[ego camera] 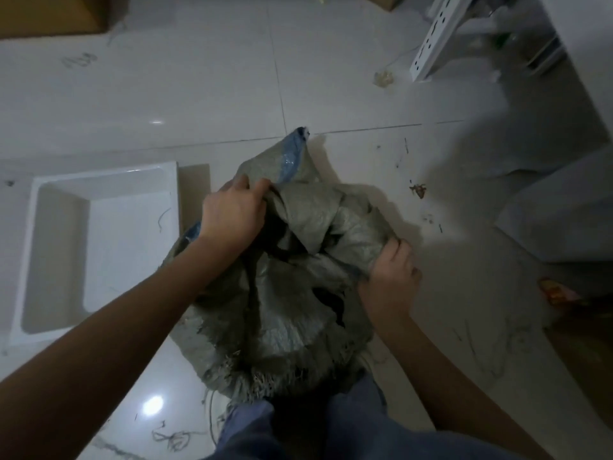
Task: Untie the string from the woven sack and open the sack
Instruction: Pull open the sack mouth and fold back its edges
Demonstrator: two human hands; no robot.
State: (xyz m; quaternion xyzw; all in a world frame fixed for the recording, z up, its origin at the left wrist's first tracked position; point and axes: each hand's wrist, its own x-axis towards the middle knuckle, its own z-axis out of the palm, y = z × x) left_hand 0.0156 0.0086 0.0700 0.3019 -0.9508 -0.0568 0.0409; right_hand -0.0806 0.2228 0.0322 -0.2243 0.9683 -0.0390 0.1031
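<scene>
Gripping the grey woven sack from both sides, the two hands are closed on its crumpled upper cloth: the left hand pinches a fold beside the blue-striped edge, the right hand clutches the right rim. The sack stands on the white tiled floor just beyond the person's knees, a white tray to its left. Loose string lies on the near floor.

A woven sack sits on the floor — a tray to its left, a perforated rail far behind right.
</scene>
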